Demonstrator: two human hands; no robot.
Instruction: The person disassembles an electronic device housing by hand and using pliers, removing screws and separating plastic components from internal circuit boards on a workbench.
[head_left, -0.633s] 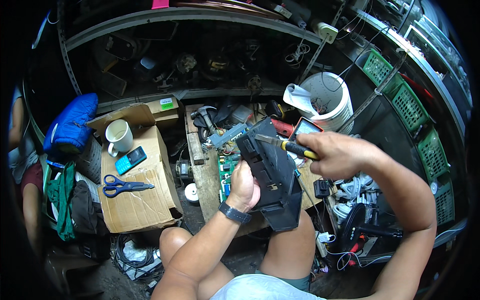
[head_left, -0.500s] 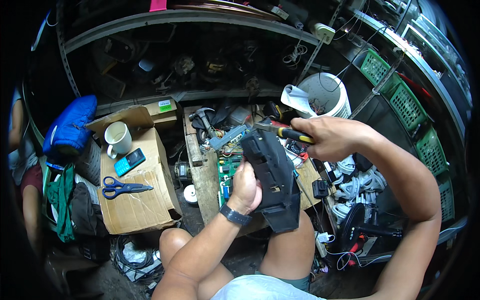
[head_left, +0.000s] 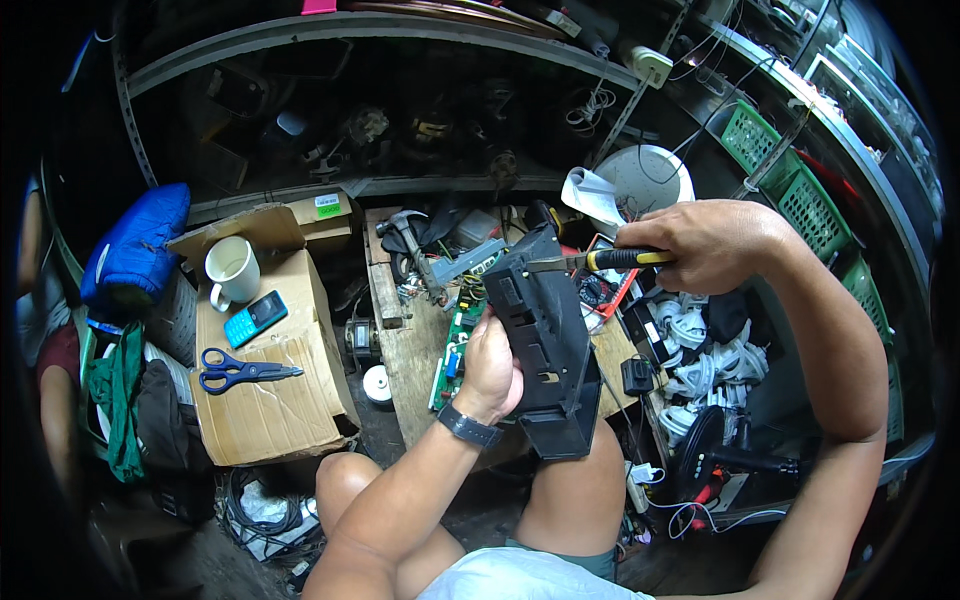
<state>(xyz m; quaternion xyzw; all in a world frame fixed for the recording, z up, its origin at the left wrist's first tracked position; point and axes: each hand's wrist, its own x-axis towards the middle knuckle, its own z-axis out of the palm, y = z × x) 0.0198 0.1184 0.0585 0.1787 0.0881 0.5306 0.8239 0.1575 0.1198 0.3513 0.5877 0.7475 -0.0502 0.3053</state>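
My left hand [head_left: 488,372] grips the left edge of a black plastic housing [head_left: 548,360], tilted upright above my knee. In my right hand [head_left: 700,245] is a screwdriver [head_left: 630,259] with a black and yellow handle. Its metal shaft points left, and the tip reaches the upper part of the housing. Beside my left hand, a green circuit board [head_left: 460,340] lies on the wooden bench [head_left: 412,385], partly hidden. A red-edged multimeter [head_left: 598,288] lies behind the housing, partly covered.
Left stands a cardboard box [head_left: 270,415] with a mug [head_left: 232,270], a phone [head_left: 256,319] and scissors [head_left: 245,371] on it. A hammer [head_left: 408,235] lies at the bench's back. Right are a white bucket [head_left: 650,180] and white coiled parts [head_left: 705,370]. Another person's arm [head_left: 62,420] shows far left.
My right hand has moved right and slightly up with the screwdriver, which now lies more level against the housing's upper part. The housing has turned slightly in my left hand.
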